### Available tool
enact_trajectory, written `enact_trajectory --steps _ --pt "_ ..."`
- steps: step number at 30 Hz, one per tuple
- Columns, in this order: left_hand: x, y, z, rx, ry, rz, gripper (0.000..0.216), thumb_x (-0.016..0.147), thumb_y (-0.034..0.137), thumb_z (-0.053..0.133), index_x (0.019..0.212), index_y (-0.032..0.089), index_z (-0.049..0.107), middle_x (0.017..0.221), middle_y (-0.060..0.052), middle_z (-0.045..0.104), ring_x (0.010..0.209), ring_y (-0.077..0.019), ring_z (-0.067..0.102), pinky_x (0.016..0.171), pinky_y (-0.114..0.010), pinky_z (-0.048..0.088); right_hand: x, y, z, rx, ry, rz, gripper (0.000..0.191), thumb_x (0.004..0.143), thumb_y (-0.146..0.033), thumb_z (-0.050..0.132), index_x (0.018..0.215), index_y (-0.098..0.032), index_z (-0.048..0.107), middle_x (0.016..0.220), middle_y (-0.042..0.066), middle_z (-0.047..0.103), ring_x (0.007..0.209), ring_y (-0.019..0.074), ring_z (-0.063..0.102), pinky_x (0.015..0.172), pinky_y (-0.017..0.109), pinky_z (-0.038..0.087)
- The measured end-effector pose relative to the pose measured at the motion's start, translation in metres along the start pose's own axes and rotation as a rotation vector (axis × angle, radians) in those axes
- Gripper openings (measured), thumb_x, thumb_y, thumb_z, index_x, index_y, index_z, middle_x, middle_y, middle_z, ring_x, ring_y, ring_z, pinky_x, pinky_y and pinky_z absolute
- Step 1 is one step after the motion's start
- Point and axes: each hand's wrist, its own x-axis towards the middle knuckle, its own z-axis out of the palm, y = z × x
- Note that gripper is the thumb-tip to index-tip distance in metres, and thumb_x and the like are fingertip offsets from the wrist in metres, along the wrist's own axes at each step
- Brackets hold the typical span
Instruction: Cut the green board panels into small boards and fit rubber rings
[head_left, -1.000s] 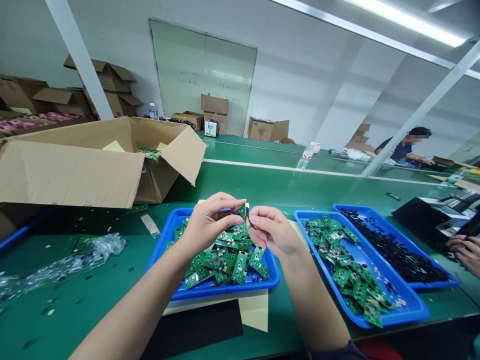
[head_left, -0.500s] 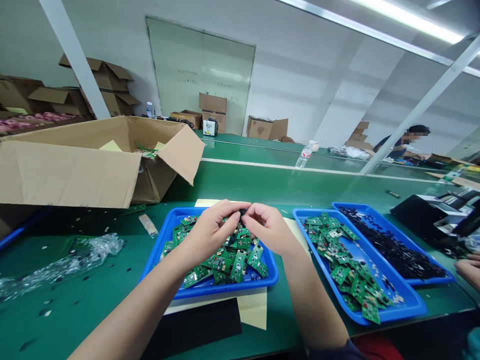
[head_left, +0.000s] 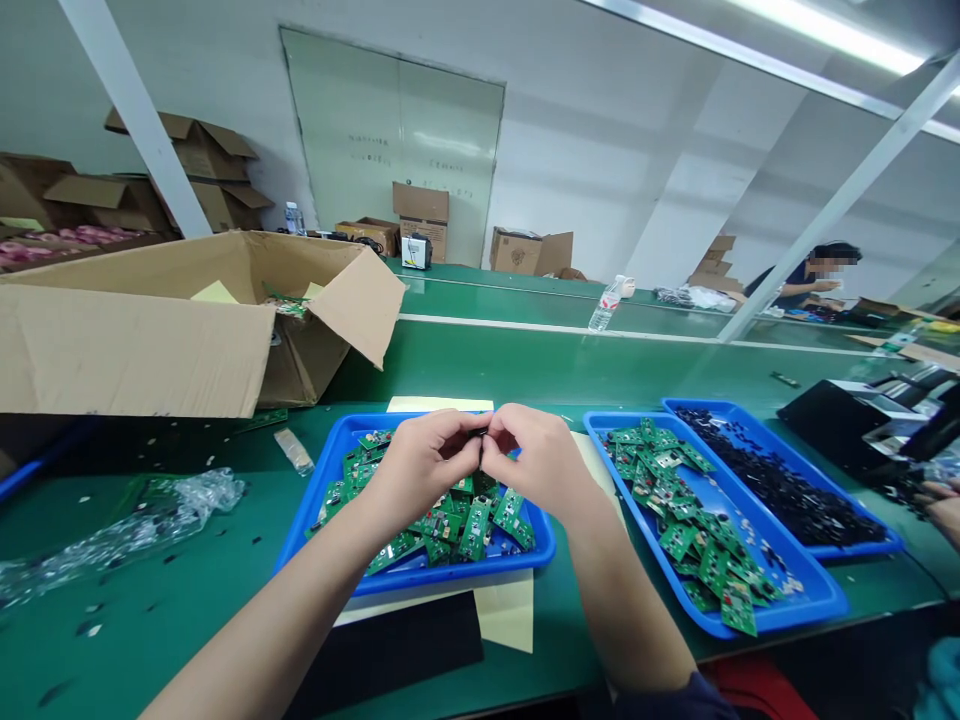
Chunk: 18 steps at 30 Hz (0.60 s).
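Closely met: left hand (head_left: 418,458) and right hand (head_left: 534,462) on a dark part (head_left: 478,433).
Thumbs and forefingers of both hands are clamped on the dark part, tip to tip, above the tray (head_left: 450,577) of boards (head_left: 474,528); most of it is hidden, and whether a board is held with it cannot be told. It is probably light and stiff, and small enough to slip, so a pinch at its ends should serve best. The boards beneath look thin and rigid, probably fragile on their faces, the edges being the safer hold.
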Motion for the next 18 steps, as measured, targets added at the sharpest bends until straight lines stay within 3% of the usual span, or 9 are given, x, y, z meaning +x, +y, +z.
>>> enact_trajectory --steps 4,6,8,11,13,18 --pt "-0.003 0.006 -0.001 -0.021 0.128 0.013 0.022 0.075 0.015 0.057 0.092 0.018 0.07 0.074 -0.003 0.072 0.058 -0.0125 0.063 0.052 -0.022 0.052 0.003 0.01 -0.003 -0.076 0.279 0.124 0.016 0.068 -0.015 0.048 0.057 -0.022 0.039 0.055 -0.001 0.045 0.054 0.013 0.04 0.054 0.026 0.031" --pt "-0.003 0.009 -0.003 -0.059 0.18 0.004 0.021 0.075 0.016 0.059 0.093 0.018 0.07 0.081 -0.004 0.073 0.062 -0.0125 0.064 0.055 -0.022 0.053 0.002 0.011 -0.009 0.076 0.32 0.196 0.013 0.074 -0.018 0.049 0.063 -0.022 0.044 0.058 -0.002 0.049 0.054 0.0127 0.045 0.055 0.026 0.036" --pt "-0.002 0.01 -0.003 -0.117 0.205 -0.011 0.019 0.075 0.019 0.062 0.092 0.017 0.07 0.082 -0.004 0.073 0.064 -0.0131 0.065 0.056 -0.022 0.054 0.0 0.008 -0.014 0.328 0.247 0.206 0.003 0.079 -0.023 0.051 0.082 -0.022 0.05 0.069 -0.001 0.056 0.06 0.0131 0.053 0.058 0.026 0.042" --pt "-0.001 0.008 -0.002 -0.167 0.255 -0.01 0.018 0.074 0.024 0.067 0.09 0.017 0.07 0.076 -0.003 0.071 0.062 -0.0129 0.063 0.054 -0.022 0.053 -0.004 -0.001 -0.013 0.574 0.055 0.174 0.036 0.079 -0.026 0.058 0.112 -0.024 0.044 0.085 0.001 0.061 0.072 0.0139 0.059 0.063 0.027 0.048" --pt "0.0 0.006 -0.002 -0.127 0.303 0.033 0.016 0.075 0.024 0.067 0.089 0.018 0.069 0.077 -0.002 0.071 0.065 -0.013 0.064 0.058 -0.023 0.054 -0.005 -0.005 -0.008 0.613 -0.008 0.158 0.043 0.079 -0.023 0.057 0.119 -0.025 0.04 0.087 0.001 0.061 0.076 0.0137 0.059 0.067 0.027 0.05" --pt "0.003 0.002 -0.009 0.225 0.366 0.252 0.01 0.077 0.021 0.064 0.084 0.024 0.07 0.079 -0.001 0.065 0.071 -0.014 0.061 0.061 -0.025 0.051 -0.005 -0.009 0.0 0.617 0.018 0.13 0.045 0.082 -0.02 0.053 0.124 -0.025 0.04 0.081 0.0 0.058 0.074 0.0136 0.059 0.067 0.028 0.051"
